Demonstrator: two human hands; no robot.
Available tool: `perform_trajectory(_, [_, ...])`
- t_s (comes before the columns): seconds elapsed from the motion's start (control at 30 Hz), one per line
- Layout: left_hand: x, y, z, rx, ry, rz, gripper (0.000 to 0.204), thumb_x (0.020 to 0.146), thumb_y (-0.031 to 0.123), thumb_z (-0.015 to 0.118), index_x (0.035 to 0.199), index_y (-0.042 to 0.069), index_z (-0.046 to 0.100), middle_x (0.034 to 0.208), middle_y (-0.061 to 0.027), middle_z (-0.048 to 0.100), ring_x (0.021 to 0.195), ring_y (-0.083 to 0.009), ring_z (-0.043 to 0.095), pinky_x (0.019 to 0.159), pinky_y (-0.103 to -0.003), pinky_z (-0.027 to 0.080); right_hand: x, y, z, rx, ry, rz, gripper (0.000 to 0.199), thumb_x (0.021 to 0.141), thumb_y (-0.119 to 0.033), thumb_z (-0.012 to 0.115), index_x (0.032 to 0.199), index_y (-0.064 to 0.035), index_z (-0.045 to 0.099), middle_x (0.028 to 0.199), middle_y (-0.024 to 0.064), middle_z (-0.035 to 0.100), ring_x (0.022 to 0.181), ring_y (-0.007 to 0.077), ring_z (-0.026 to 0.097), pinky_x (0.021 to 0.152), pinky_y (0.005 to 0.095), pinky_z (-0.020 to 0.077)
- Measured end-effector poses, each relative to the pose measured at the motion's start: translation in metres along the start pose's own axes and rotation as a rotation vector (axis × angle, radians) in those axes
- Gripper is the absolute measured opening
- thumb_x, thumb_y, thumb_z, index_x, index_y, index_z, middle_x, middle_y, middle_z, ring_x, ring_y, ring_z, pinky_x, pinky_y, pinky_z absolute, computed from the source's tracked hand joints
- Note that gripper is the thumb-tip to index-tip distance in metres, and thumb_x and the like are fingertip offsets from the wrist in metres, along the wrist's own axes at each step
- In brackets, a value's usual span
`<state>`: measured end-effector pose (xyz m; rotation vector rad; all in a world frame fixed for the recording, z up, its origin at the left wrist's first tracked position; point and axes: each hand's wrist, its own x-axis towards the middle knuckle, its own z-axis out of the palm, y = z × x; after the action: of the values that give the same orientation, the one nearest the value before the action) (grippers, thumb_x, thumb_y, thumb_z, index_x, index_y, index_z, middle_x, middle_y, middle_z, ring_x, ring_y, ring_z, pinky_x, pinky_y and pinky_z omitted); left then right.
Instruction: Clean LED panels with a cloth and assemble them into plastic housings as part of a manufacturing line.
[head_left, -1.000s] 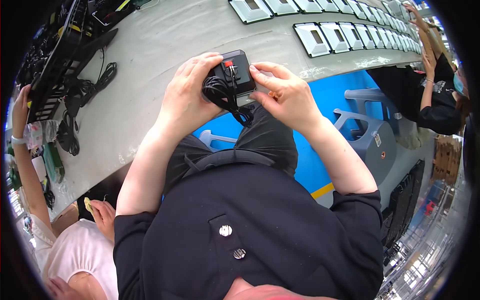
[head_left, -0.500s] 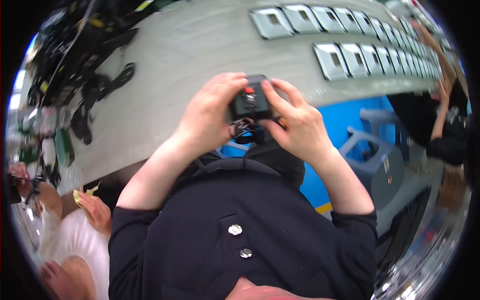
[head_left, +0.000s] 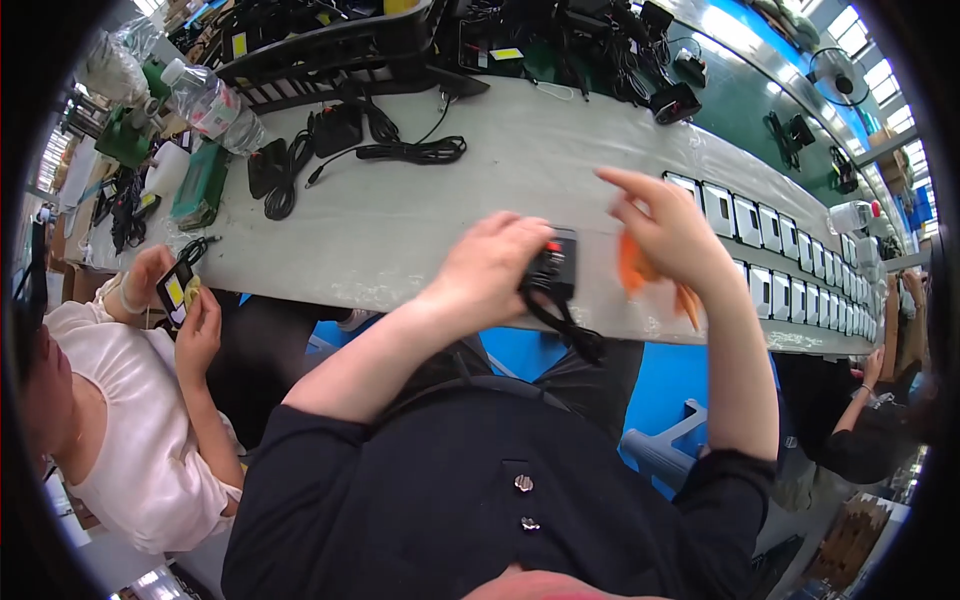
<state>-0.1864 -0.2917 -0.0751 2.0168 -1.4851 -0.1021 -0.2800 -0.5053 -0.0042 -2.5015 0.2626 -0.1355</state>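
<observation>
Head view: my L hand (head_left: 490,262) pinches blk corded box (head_left: 566,266) w/ red bit (head_left: 553,246), over table's (head_left: 540,170) near edge. R hand (head_left: 668,225) apart, index out; can't tell if gripping blurred orange item (head_left: 630,263).

Black device with a corded bundle at the left hand; orange piece at the right.
The device (head_left: 563,265), boxy and dark with a red part (head_left: 553,246) on its upward face, sits at the left hand's (head_left: 490,265) fingertips; its black cord (head_left: 568,328), looped, hangs just below them. The orange piece (head_left: 630,265), blurred, pokes out beneath the right hand (head_left: 668,230), soft-looking, its material unclear.
</observation>
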Motion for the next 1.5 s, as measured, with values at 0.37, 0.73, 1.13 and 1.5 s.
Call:
perform_trajectory(0.37, [-0.097,-0.076,-0.095,0.368,0.218,-0.446,0.065,0.072,0.02,0.075,0.132,0.01,0.05,0.125,-0.012,0.05,0.117,-0.0348,0.045,0.101,-0.044,0.038,0.172,-0.069,0.111,-0.478,-0.111,-0.081,0.024,0.09,-0.008,0.048,0.112,-0.0058,0.059,0.12,0.0158,0.058,0.108,0.0338,0.061,0.087,0.0402,0.0517])
perform_trajectory(0.73, [-0.125,-0.171,-0.129,0.418,0.508,-0.591,0.069,0.075,0.019,0.076,0.137,0.01,0.046,0.128,-0.0163,0.056,0.117,-0.0366,0.051,0.099,-0.042,0.041,0.045,-0.029,0.065,-0.516,0.026,-0.195,0.013,0.083,-0.004,0.057,0.096,-0.0065,0.056,0.095,0.0108,0.057,0.082,0.0339,0.063,0.071,0.0412,0.0504])
perform_trajectory(1.13, [-0.108,-0.109,-0.171,0.553,0.303,-0.469,0.068,0.082,0.003,0.059,0.145,0.011,0.035,0.149,-0.0163,0.033,0.138,-0.0313,0.033,0.112,-0.04,0.028,-0.113,0.021,0.008,1.478,0.796,0.107,0.009,0.1,-0.008,0.044,0.108,-0.0045,0.049,0.097,0.0088,0.063,0.078,0.015,0.064,0.069,0.028,0.0552])
perform_trajectory(1.5, [0.139,0.039,0.045,0.12,-0.045,0.163,0.087,0.078,0.036,0.071,0.148,0.01,0.026,0.145,-0.0187,0.04,0.136,-0.0326,0.036,0.11,-0.043,0.032,-0.162,0.125,0.019,2.32,0.243,-0.549,0.044,0.094,-0.018,0.046,0.127,0.0116,0.047,0.122,0.0314,0.056,0.103,0.0411,0.064,0.088,0.0494,0.0553])
